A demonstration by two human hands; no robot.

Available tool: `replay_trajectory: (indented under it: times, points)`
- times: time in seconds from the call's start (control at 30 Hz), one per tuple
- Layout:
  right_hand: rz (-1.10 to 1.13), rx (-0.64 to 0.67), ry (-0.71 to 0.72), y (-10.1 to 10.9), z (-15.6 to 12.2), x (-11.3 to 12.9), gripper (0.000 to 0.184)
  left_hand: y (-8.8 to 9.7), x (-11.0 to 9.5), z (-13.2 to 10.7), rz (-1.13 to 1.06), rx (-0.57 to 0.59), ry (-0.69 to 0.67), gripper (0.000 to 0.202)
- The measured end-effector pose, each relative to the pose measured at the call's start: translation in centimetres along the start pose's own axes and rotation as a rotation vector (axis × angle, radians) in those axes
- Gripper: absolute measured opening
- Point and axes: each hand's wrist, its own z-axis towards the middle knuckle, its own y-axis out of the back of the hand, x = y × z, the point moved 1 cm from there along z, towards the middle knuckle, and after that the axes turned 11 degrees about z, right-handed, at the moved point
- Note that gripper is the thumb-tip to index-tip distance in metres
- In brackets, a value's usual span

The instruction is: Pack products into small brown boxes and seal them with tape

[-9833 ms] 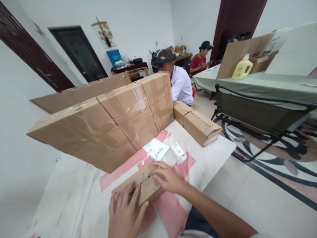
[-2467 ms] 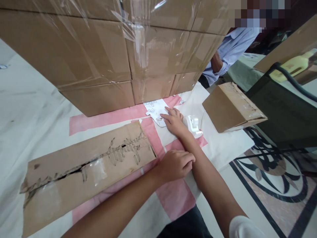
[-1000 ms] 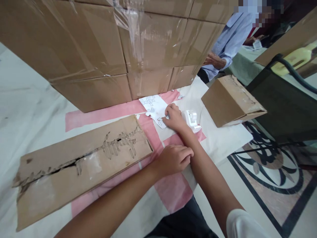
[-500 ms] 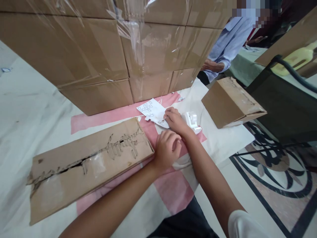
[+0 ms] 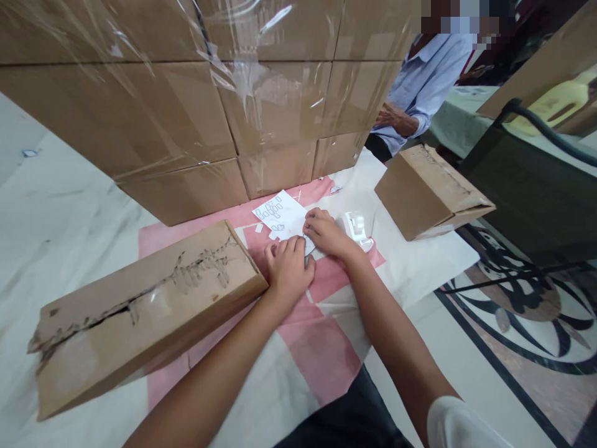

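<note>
A white sheet of paper with small shapes drawn in pen lies on the pink-and-white cloth. My left hand is on its lower edge, palm down, fingers apart and the thumb out to the right. At the sheet's right corner my right hand has its bent fingers closed on the paper; the exact grip is partly hidden. Just right of that hand stands a white tape dispenser. A long cardboard box with a torn, taped seam lies close to my left hand.
Stacked cartons wrapped in clear film rise behind the sheet. Another cardboard box sits to the right, near a dark chair. Beyond the stack is a person in a light blue shirt. A patterned floor shows at right.
My left hand has moved forward and left from above the cloth onto the sheet's lower edge, its fingers spreading. My right hand stays at the paper's right corner. The view has shifted slightly.
</note>
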Motion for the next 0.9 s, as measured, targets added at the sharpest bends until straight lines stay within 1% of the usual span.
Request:
replay_trajectory:
  times: [0.1,0.17,0.33,0.5,0.6,0.67,0.73,0.8,0.83,0.87,0.9]
  points:
    - [0.011,-0.005,-0.010,0.1,0.0,0.4,0.024,0.1,-0.1,-0.2,0.039,-0.018,-0.023,0.023]
    - [0.059,-0.017,-0.006,0.3,0.0,0.5,0.023,0.1,-0.2,-0.3,0.055,-0.022,-0.025,0.022]
    - [0.247,-0.123,0.041,1.2,-0.1,0.3,0.020,-0.2,-0.2,-0.4,0.071,-0.035,-0.038,0.024]
    - [0.290,-0.215,0.108,1.9,-0.3,0.9,0.010,0.0,-0.3,-0.6,0.070,-0.053,-0.042,0.027]
    - [0.334,-0.261,0.171,2.2,-0.4,1.7,0.009,0.3,-0.5,-0.8,0.055,-0.097,-0.042,0.029]
    - [0.380,-0.296,0.198,2.4,-0.6,2.2,0.011,0.2,-0.5,-0.9,-0.008,-0.168,-0.049,0.033]
    - [0.499,-0.298,0.220,2.6,-0.8,2.7,0.009,0.0,-0.3,-0.9,-0.152,-0.288,-0.010,0.038]
    - [0.678,-0.237,0.252,2.6,-0.9,3.1,0.010,-0.4,0.2,-0.7,-0.354,-0.413,0.098,0.045]
    - [0.758,-0.188,0.270,2.5,-1.0,3.3,0.013,-0.5,0.5,-0.5,-0.454,-0.443,0.156,0.050]
    - [0.820,-0.131,0.290,2.5,-1.1,3.5,0.017,-0.6,0.8,-0.3,-0.543,-0.446,0.200,0.053]
    - [0.862,-0.079,0.308,2.3,-1.1,3.6,0.022,-0.7,1.1,0.0,-0.611,-0.421,0.226,0.052]
